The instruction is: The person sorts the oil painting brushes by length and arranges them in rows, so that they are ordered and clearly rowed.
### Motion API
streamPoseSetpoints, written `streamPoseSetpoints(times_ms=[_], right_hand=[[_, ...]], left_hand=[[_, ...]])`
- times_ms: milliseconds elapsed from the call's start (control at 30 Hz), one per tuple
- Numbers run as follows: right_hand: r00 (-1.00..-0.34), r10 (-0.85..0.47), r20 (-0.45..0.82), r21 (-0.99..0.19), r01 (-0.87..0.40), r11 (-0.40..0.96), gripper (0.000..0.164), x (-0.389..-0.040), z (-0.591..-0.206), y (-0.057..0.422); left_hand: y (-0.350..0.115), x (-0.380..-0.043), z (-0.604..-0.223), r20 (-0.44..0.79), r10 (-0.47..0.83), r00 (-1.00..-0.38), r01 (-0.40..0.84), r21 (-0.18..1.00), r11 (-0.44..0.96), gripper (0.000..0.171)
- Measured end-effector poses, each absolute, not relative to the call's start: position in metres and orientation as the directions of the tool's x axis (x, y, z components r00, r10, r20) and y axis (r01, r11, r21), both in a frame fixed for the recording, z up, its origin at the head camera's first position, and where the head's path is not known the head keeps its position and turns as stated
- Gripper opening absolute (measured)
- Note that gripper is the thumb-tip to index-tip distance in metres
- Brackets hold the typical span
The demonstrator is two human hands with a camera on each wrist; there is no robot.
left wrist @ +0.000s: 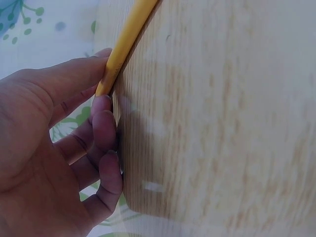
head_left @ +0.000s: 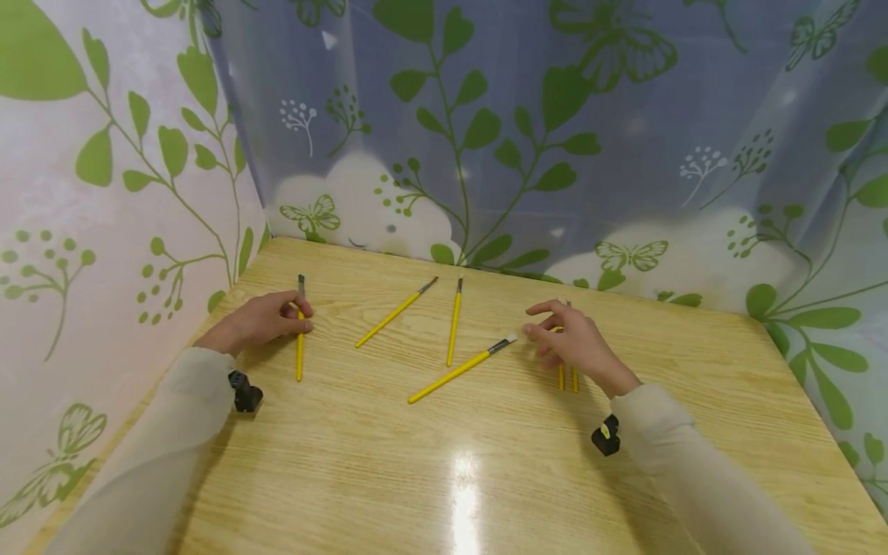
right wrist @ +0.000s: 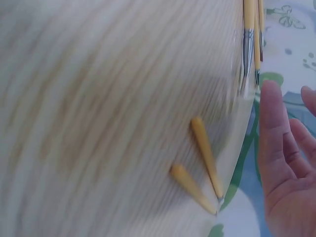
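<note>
At the left of the table, my left hand (head_left: 262,317) pinches a yellow-handled paintbrush (head_left: 300,359) between thumb and fingers. The dark-tipped end of that brush points toward the back; in the left wrist view its yellow handle (left wrist: 126,42) passes between thumb and fingertips. My right hand (head_left: 574,339) hovers with loosely bent fingers, holding nothing. Just left of its fingertips is the bristle end of a white-tipped paintbrush (head_left: 454,376), lying diagonally. Partly hidden beneath this hand are two more yellow paintbrushes, side by side; their handles (right wrist: 205,153) show in the right wrist view.
Two dark-tipped yellow paintbrushes lie between the hands, one slanted (head_left: 388,319) and one nearly straight (head_left: 454,324). The wooden table (head_left: 361,470) meets a leaf-patterned curtain (head_left: 486,185) at the back. More patterned cloth (head_left: 125,216) hangs along the left edge.
</note>
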State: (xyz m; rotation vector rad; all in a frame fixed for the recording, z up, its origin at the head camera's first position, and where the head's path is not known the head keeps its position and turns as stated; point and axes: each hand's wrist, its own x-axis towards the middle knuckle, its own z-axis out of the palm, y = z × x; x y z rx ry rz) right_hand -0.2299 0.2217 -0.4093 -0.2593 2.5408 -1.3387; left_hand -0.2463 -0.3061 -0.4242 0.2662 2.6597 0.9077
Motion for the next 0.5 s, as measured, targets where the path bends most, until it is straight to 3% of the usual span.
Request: streamPoseSetpoints(times_ms=[500], right_hand=[[-0.910,-0.352,-0.219,-0.850,0.001,0.527,0.053,-0.220,-0.418,0.191]], left_hand=[[-0.306,-0.246,-0.423,-0.235,0.285,-0.929,0.087,0.611,0.787,0.031]])
